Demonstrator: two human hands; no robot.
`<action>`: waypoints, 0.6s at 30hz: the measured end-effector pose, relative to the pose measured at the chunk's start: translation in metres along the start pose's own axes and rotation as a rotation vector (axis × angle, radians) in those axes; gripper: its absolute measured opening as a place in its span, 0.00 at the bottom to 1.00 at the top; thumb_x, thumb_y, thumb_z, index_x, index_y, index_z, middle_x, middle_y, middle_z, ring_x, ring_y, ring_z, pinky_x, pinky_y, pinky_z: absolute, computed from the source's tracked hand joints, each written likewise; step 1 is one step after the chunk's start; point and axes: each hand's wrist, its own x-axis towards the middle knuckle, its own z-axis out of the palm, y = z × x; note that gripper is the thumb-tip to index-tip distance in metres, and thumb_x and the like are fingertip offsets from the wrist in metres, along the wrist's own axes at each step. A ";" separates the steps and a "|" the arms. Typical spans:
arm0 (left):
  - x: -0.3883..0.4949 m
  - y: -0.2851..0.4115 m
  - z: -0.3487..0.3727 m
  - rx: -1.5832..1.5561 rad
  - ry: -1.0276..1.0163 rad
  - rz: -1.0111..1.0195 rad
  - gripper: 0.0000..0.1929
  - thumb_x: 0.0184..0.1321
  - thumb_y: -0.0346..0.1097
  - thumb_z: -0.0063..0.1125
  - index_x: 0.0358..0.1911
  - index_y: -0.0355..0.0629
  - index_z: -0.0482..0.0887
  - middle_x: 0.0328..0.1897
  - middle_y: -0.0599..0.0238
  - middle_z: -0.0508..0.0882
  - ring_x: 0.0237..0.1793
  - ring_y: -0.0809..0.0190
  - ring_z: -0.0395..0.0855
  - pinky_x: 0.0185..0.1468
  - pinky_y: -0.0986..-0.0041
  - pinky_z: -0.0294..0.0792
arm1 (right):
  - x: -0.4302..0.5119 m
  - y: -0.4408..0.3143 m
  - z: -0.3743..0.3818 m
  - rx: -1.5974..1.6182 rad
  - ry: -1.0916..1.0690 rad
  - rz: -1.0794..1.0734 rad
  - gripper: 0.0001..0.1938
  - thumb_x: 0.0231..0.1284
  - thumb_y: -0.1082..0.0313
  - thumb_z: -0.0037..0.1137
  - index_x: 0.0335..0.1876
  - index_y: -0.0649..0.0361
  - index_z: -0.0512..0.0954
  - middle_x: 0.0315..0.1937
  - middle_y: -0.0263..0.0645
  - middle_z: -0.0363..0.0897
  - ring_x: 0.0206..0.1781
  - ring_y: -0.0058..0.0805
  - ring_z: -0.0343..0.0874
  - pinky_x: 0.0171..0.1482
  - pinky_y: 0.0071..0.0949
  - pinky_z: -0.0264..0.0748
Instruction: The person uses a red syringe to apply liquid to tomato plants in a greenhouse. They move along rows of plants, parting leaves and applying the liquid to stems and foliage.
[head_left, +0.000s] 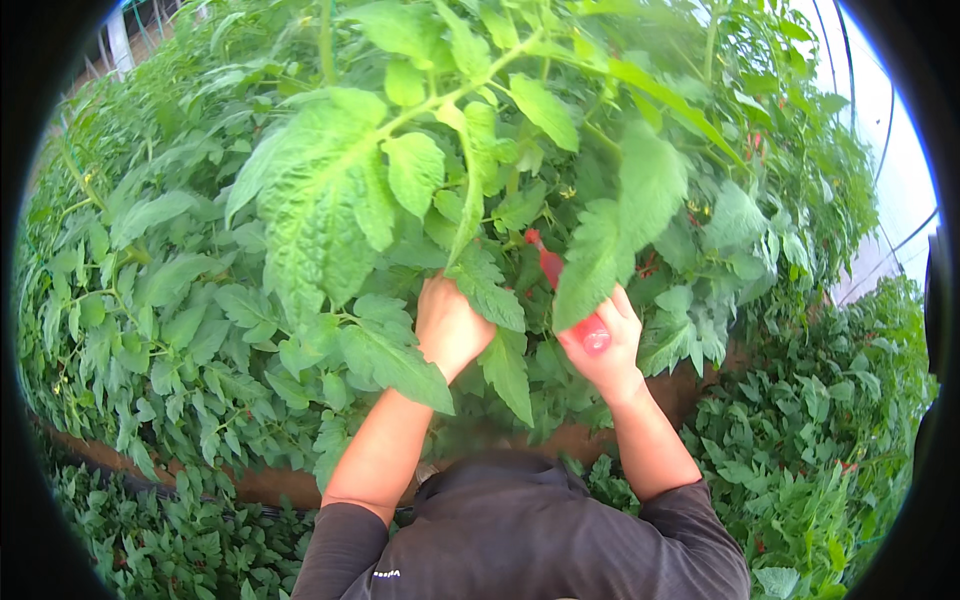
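Observation:
My right hand (615, 341) is wrapped around a small bottle (551, 266), red or holding red liquid. Its narrow neck and red tip point up and away into the foliage, and its rounded base shows near my palm. A large tomato leaf (622, 232) covers part of the bottle and my fingers. To the left, my left hand (450, 322) reaches into the tomato plant with its back towards me. Leaves (487, 289) hide its fingers, so whatever they touch cannot be seen. Yellow tomato flowers (568, 193) show just beyond the bottle's tip.
A thick leafy stem (465, 86) arches close over both hands. Dense tomato plants (172, 300) fill the far side, with another row (817, 427) at the right. Brown soil (277, 486) runs between rows. Greenhouse film (870, 112) with curved dark ribs rises at the upper right.

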 end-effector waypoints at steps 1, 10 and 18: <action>-0.001 0.002 0.001 -0.039 0.027 -0.010 0.34 0.57 0.30 0.78 0.69 0.28 0.83 0.54 0.49 0.92 0.53 0.37 0.90 0.58 0.51 0.81 | 0.000 0.005 0.006 -0.021 0.006 0.000 0.15 0.58 0.75 0.78 0.50 0.60 0.87 0.48 0.44 0.91 0.45 0.46 0.90 0.49 0.38 0.87; -0.007 0.003 0.004 -0.065 0.035 -0.070 0.33 0.57 0.30 0.77 0.68 0.29 0.83 0.56 0.41 0.91 0.52 0.33 0.90 0.56 0.49 0.82 | -0.004 0.032 0.016 -0.044 -0.050 0.025 0.13 0.60 0.74 0.78 0.50 0.60 0.89 0.50 0.42 0.94 0.49 0.45 0.92 0.56 0.38 0.88; -0.006 0.004 0.003 -0.013 0.084 0.010 0.33 0.58 0.31 0.77 0.69 0.28 0.83 0.61 0.35 0.89 0.61 0.31 0.88 0.63 0.49 0.81 | 0.002 0.031 0.013 -0.007 -0.019 -0.021 0.14 0.59 0.73 0.76 0.51 0.58 0.90 0.47 0.41 0.94 0.47 0.46 0.92 0.57 0.38 0.87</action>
